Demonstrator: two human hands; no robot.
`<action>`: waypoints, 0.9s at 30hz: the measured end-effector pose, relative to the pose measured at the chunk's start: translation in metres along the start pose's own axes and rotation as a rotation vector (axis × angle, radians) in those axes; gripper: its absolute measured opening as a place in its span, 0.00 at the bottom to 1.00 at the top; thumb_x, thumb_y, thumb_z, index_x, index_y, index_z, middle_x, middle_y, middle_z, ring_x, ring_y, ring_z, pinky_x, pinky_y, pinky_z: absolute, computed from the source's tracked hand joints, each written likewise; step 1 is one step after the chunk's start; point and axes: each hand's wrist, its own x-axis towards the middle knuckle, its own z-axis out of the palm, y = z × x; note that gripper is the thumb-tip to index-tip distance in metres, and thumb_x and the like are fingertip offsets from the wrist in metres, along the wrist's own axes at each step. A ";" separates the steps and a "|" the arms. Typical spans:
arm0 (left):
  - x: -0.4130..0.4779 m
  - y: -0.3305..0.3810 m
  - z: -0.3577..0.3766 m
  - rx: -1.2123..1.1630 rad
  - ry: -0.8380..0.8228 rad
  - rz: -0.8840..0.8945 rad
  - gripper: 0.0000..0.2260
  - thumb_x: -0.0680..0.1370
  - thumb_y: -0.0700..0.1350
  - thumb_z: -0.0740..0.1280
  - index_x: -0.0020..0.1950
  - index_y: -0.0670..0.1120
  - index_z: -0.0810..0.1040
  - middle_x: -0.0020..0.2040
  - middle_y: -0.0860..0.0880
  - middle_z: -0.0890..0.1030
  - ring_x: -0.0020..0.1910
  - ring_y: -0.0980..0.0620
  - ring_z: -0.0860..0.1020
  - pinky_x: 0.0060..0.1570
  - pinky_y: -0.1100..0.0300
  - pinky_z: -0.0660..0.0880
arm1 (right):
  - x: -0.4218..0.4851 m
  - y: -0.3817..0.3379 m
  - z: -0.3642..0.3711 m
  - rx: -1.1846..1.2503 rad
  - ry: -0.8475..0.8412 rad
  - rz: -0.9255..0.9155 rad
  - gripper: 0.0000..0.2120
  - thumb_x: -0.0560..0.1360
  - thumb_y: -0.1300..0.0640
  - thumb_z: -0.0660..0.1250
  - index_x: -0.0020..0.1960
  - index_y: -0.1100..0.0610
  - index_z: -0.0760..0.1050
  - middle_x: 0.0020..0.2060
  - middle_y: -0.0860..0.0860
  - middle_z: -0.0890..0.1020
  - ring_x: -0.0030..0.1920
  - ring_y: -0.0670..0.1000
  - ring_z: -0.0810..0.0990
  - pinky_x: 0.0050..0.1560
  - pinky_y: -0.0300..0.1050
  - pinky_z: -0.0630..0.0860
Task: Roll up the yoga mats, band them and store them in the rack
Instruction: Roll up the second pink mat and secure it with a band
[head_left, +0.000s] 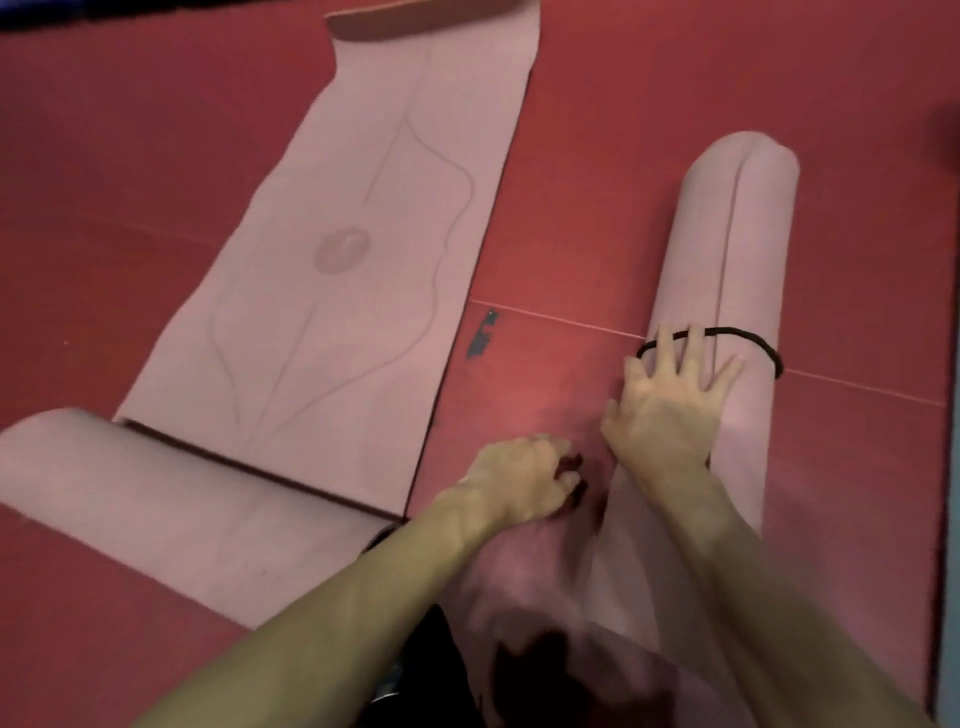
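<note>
Near end of rolled mat: the pink rolled mat (727, 249) starts blurred at the bottom of the view, between the two forearms, with a dark opening at its core.
Long axis: it runs from the person straight away and slightly to the right. The far end points up-right, and the roll lies flat on the red floor (623, 156).
Black band (748, 338): it rings the roll about midway along, at a slight slant, and crosses the right fingertips.
Right hand (670, 405): fingers are spread wide and flat on top of the roll, pointing along its axis toward the band. This is the nearer hand to the band.
Left hand (519, 483): it sits just beside the roll's left flank, nearer the person, with fingers curled. Dark bits show at the fingertips, and I cannot tell whether it grips anything.
Likely step: seating the band squarely, then lifting the roll by its length.
Half-rolled mat (337, 260): this second pink mat lies to the left, well apart from the roll. Its rolled part is at the near-left and its flat length reaches away.
Rack: not in view.
</note>
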 end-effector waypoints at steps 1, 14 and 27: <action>-0.006 -0.014 0.003 0.025 -0.014 -0.047 0.17 0.85 0.54 0.60 0.72 0.51 0.74 0.69 0.45 0.78 0.68 0.41 0.76 0.63 0.50 0.73 | 0.000 -0.007 -0.001 -0.013 -0.024 -0.020 0.22 0.69 0.53 0.73 0.61 0.59 0.82 0.77 0.62 0.69 0.81 0.66 0.56 0.75 0.77 0.42; -0.086 -0.158 0.002 0.141 -0.421 -0.148 0.17 0.76 0.57 0.72 0.63 0.55 0.80 0.62 0.54 0.83 0.63 0.51 0.80 0.51 0.63 0.70 | -0.060 -0.136 0.033 0.088 -0.508 -0.391 0.28 0.82 0.41 0.60 0.78 0.52 0.66 0.83 0.54 0.58 0.84 0.58 0.45 0.81 0.67 0.42; -0.011 -0.072 0.020 0.227 0.012 0.078 0.17 0.81 0.51 0.61 0.64 0.43 0.79 0.60 0.41 0.84 0.59 0.39 0.82 0.53 0.51 0.74 | -0.070 -0.086 0.027 0.642 -0.685 -0.228 0.44 0.69 0.56 0.79 0.79 0.48 0.61 0.62 0.45 0.80 0.61 0.46 0.80 0.59 0.34 0.74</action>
